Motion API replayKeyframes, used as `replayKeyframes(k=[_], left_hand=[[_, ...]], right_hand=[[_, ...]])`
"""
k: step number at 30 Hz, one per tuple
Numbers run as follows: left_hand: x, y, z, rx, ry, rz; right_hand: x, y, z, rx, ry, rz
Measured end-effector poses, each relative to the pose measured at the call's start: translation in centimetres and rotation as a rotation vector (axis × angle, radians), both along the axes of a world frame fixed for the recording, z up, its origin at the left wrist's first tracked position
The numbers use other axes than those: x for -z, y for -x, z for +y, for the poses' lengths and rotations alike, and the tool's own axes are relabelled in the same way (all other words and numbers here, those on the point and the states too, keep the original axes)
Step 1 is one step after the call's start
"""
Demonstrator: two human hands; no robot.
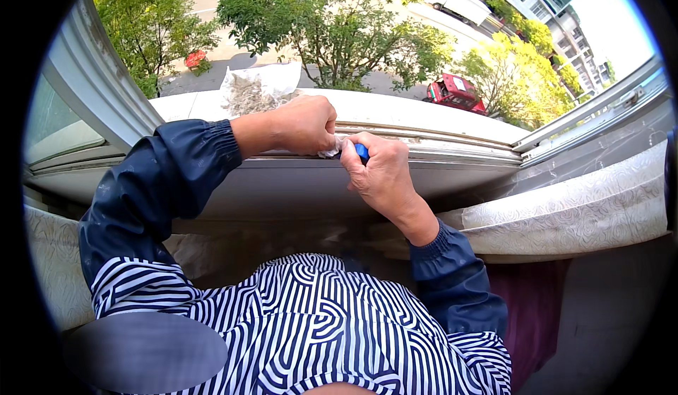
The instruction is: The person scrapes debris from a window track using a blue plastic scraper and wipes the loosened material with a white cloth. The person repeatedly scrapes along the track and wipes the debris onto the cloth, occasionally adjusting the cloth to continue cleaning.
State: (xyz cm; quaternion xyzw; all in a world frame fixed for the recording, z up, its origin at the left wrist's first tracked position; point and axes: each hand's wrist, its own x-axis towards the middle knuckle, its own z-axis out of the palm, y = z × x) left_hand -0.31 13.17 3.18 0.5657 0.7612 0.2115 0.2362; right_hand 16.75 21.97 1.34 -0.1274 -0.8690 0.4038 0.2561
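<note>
At the sliding-window track [450,151], my right hand [382,172] grips a tool by its blue handle [362,153]. A crumpled white wad [332,149], tissue or thin cloth, lies at the tool's front end, which is covered from sight. My left hand [304,125] has its fingers curled down onto this wad, pinching it against the track. Beyond that hand, a white sheet [283,77], paper or plastic, rests on the outer ledge [371,108]. Grey, fluffy debris [248,96] is heaped on it.
A window frame [98,72] rises at left, another frame [593,109] at right. Patterned cream curtains [567,207] hang on both sides below the sill. Outside the ledge drops to a street with trees [339,29], a red vehicle [455,93] and a white truck [456,2].
</note>
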Motion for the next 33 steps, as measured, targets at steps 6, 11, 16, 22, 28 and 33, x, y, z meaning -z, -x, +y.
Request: replayKeyframes(k=[6, 11, 16, 22, 28, 33], left_hand=[[0.3, 2.0, -4.8, -0.159, 0.048, 0.015], [-0.3, 2.3, -7.9, -0.297, 0.015, 0.032], [-3.4, 0.4, -5.9, -0.386, -0.032, -0.301], [-4.1, -2.9, 1.5, -0.323, -0.007, -0.541], [-2.1, -6.6, 9.1, -0.223, -0.007, -0.681], [-0.5, -8.7, 13.4, -0.178, 0.025, -0.656]], right_hand=[[0.9, 3.0, -3.0, -0.159, 0.219, 0.004], [1.6, 4.4, -4.2, -0.268, 0.365, 0.023], [0.3, 2.9, -0.8, -0.289, 0.578, 0.033], [-1.7, -2.2, 6.4, -0.165, 0.549, 0.025], [-1.4, -7.8, 12.7, -0.024, 0.477, -0.033], [-0.4, -11.3, 15.8, 0.080, 0.586, -0.005]])
